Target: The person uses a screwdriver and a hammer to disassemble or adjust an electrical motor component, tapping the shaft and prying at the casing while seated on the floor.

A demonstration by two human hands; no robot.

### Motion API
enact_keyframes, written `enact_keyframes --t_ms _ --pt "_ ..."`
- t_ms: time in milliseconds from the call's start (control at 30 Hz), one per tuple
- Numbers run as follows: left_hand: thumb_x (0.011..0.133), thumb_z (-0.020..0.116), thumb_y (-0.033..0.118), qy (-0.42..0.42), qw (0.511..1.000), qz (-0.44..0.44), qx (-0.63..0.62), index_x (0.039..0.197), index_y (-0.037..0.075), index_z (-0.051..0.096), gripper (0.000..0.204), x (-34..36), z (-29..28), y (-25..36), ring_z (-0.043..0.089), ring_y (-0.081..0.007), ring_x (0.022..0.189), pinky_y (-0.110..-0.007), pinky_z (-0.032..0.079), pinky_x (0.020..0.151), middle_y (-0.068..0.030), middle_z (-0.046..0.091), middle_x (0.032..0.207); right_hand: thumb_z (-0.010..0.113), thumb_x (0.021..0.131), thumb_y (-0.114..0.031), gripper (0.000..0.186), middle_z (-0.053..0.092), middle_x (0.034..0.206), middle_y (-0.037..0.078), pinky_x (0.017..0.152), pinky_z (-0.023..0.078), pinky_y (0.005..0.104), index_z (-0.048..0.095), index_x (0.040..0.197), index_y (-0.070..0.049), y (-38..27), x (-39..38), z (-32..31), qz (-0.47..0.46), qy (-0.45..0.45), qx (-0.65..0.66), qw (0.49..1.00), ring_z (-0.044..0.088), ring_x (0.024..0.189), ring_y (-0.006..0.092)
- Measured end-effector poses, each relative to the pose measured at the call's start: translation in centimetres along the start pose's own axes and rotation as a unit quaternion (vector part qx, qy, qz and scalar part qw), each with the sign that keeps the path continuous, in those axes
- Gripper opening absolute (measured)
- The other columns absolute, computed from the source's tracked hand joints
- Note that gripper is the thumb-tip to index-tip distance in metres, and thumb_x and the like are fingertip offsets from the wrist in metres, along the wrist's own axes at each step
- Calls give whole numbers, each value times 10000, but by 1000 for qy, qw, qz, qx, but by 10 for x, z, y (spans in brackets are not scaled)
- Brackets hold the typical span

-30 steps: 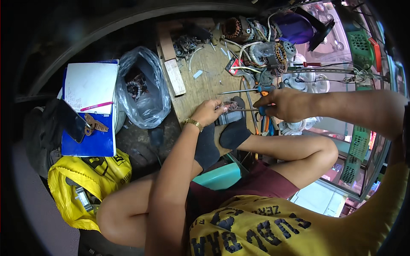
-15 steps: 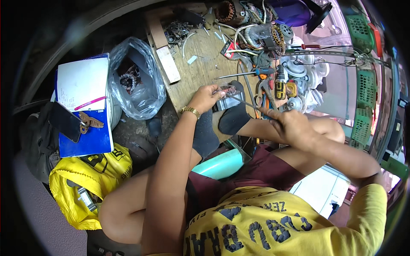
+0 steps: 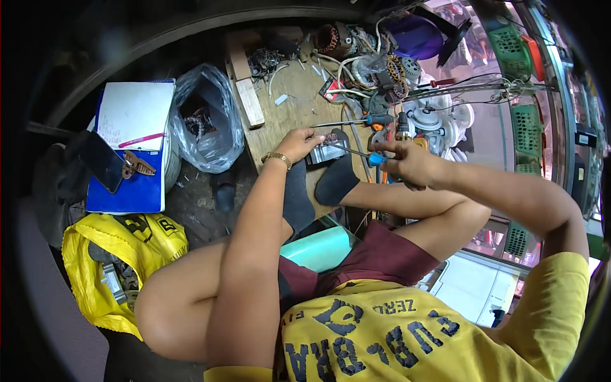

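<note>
My left hand (image 3: 298, 145), with a gold-coloured watch or bracelet at the wrist, is closed on the near-left edge of a silvery metal core (image 3: 329, 153) with reddish windings on it. The core rests between my dark-socked feet (image 3: 337, 180) on the wooden board. My right hand (image 3: 414, 164) holds a screwdriver (image 3: 377, 159) by its blue handle, fingertips around it. Its thin shaft points left toward the core. Whether the tip touches the windings is too small to tell.
Another screwdriver (image 3: 379, 119) lies on the wooden board (image 3: 296, 114) beyond the core. Coil-wound motor parts (image 3: 366, 70) and white plastic parts (image 3: 439, 118) crowd the far right. At left are an open plastic bag (image 3: 210, 137), a notebook (image 3: 130, 191) with a phone (image 3: 102, 162), and a yellow sack (image 3: 95, 274).
My right hand has shifted its hold back, so the blue screwdriver handle now shows between its fingers. My left hand stays at the core. The whole view has shifted slightly.
</note>
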State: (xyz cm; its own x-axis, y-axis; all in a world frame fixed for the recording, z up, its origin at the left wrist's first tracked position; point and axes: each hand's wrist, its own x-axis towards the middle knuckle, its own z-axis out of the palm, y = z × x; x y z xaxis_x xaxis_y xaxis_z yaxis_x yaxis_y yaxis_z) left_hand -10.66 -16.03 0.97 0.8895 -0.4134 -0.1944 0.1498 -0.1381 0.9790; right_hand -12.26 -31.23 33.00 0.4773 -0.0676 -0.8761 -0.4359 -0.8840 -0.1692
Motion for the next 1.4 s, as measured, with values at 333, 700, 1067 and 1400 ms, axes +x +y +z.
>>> enact_keyframes --t_ms 333,700,1067,1400 --pt "928 668 435 6 998 -57 16 992 13 737 432 -3 4 18 698 -274 743 -352 533 733 -160 725 815 620 914 -4 482 638 1282 260 1023 486 381 563 1392 -29 89 11 86 -209 191 -40 958 625 1214 363" --pt "1030 545 303 27 983 -21 -180 1136 16 700 343 2 -3 -1 645 -143 922 -300 485 879 -85 731 981 683 917 -108 554 675 947 139 724 508 343 467 1427 -94 75 35 -2 -122 169 35 977 608 759 182" --pt "1027 589 266 -85 995 -38 -38 1128 -19 696 320 4 -2 1 611 -104 853 -288 494 828 -47 716 942 603 965 -96 479 642 854 67 640 491 316 534 1438 -69 40 17 -61 -154 18 -194 969 566 691 128" --pt "970 657 375 -34 999 9 -9 945 -7 697 385 -3 -5 14 569 -138 711 -335 477 702 -100 656 766 626 966 -229 430 694 902 157 633 553 365 568 1347 -37 -15 39 -54 -91 -42 -207 973 669 696 208"
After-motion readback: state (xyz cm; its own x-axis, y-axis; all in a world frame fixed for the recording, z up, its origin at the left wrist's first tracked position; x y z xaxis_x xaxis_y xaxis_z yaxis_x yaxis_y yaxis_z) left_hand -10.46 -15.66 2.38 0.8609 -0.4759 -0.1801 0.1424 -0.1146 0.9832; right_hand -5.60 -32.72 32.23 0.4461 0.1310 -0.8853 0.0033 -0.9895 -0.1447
